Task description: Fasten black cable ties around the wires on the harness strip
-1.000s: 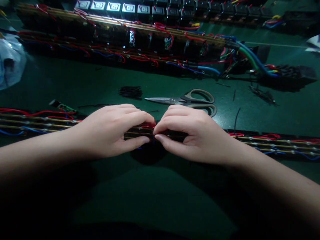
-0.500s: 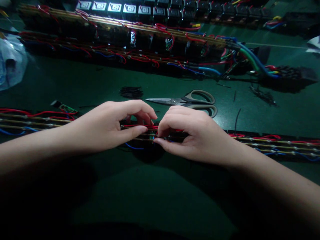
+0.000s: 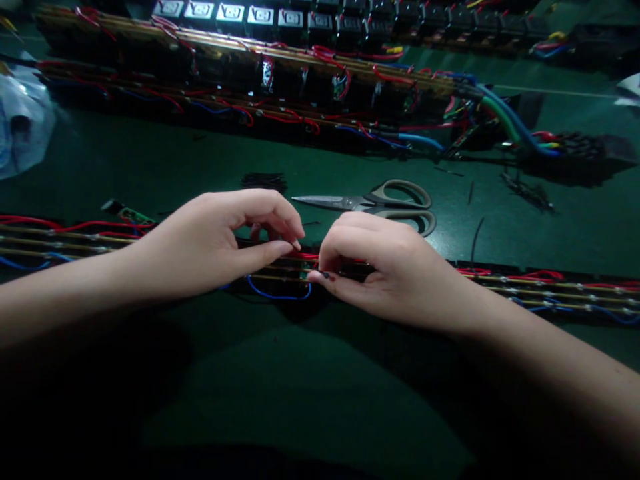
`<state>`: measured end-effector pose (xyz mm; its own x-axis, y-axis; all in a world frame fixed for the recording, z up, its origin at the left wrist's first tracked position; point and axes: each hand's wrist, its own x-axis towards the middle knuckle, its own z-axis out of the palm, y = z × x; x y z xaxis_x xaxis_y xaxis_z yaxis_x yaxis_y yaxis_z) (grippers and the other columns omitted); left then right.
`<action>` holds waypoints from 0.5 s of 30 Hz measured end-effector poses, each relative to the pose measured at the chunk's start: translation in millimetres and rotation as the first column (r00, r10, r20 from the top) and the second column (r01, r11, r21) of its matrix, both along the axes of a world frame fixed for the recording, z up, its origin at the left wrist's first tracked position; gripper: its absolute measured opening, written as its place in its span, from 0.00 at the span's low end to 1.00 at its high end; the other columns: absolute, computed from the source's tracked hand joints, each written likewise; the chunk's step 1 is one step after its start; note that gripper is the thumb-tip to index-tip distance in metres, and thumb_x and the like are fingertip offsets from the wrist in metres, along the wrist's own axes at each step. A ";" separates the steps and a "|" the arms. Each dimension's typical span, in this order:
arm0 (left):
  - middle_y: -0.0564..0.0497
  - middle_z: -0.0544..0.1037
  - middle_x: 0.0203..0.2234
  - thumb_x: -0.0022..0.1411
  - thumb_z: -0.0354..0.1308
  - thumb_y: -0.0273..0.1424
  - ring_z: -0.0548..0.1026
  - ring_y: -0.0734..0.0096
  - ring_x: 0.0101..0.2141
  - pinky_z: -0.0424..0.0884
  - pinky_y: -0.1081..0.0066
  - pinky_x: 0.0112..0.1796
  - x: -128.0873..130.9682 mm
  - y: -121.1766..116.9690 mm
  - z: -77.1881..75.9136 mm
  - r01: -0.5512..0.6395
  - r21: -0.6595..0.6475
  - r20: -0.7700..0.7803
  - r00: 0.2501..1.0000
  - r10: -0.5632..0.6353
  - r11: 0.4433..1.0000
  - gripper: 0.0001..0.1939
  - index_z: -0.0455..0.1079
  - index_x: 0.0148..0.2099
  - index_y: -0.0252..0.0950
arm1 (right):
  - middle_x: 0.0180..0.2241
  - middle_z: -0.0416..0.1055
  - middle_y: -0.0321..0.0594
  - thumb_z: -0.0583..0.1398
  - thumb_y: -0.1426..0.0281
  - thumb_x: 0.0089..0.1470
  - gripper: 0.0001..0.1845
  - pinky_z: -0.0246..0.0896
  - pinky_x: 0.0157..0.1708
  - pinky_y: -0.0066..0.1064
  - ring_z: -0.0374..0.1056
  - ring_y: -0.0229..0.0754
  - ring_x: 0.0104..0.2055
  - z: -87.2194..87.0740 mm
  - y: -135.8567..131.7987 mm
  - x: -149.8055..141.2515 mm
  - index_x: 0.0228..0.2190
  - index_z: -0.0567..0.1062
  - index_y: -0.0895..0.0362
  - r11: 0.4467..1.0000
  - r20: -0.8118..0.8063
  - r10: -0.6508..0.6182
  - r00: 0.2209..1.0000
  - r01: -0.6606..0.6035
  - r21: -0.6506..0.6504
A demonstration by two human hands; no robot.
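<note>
A long black strip of wired units with thin brass-coloured rods runs across the table under both hands. My left hand is over it, thumb and fingers pinched together beside the red wires; what lies between the tips is too small to name. My right hand is just to the right, fingers curled, with a thin black piece between its thumb and fingers. A blue wire loops out in front of the strip. Part of a green circuit board shows between the hands.
Scissors lie behind my hands, beside a bundle of short black strands. More black strands lie at right. A small circuit board rests at left near a clear plastic bag. Larger wired assemblies fill the back.
My left hand has risen slightly and moved left, its fingertips closing together. The blue wire now shows as a longer loop. A black piece has come into view at my right thumb.
</note>
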<state>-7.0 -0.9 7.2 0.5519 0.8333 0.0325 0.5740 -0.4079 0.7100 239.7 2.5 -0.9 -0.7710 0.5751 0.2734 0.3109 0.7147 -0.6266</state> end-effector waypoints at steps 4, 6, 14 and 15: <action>0.57 0.82 0.35 0.67 0.61 0.33 0.79 0.74 0.36 0.73 0.75 0.37 -0.3 0.4 0.3 -0.018 -0.003 0.032 0.999 0.018 1.000 0.05 0.78 0.41 0.41 | 0.29 0.71 0.37 0.62 0.80 0.58 0.05 0.56 0.32 0.28 0.64 0.35 0.31 0.5 -0.6 0.8 0.30 0.76 0.62 1.000 -0.022 0.010 1.000 -0.010 0.006; 0.58 0.81 0.35 0.67 0.60 0.34 0.78 0.74 0.36 0.73 0.76 0.37 -1.0 0.1 -0.2 -0.029 -0.016 0.047 0.998 0.030 0.999 0.05 0.78 0.40 0.41 | 0.29 0.71 0.37 0.62 0.80 0.58 0.04 0.56 0.33 0.27 0.64 0.34 0.31 0.7 -1.1 0.5 0.30 0.76 0.63 1.000 -0.032 0.016 0.999 -0.016 0.005; 0.57 0.80 0.39 0.71 0.55 0.32 0.79 0.74 0.40 0.72 0.77 0.39 -1.3 -2.9 -3.0 0.030 0.039 0.008 1.000 -0.030 0.999 0.07 0.75 0.45 0.42 | 0.29 0.72 0.38 0.63 0.78 0.59 0.04 0.57 0.33 0.27 0.65 0.35 0.32 2.0 -0.7 -1.2 0.31 0.77 0.64 1.000 -0.038 0.019 0.999 -0.019 0.005; 0.57 0.80 0.39 0.71 0.54 0.32 0.79 0.74 0.40 0.72 0.77 0.40 -0.9 -3.1 -2.8 0.041 0.046 0.009 0.999 -0.041 0.998 0.07 0.74 0.45 0.42 | 0.30 0.72 0.38 0.63 0.78 0.59 0.04 0.57 0.33 0.28 0.65 0.35 0.32 2.0 -0.6 -1.1 0.31 0.77 0.64 1.000 -0.038 0.023 0.999 -0.022 0.005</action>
<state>-7.9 -4.0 4.4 0.5851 0.8075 0.0755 0.5492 -0.4630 0.6957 238.5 1.9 1.1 -0.7726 0.5565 0.3056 0.2705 0.7240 -0.6346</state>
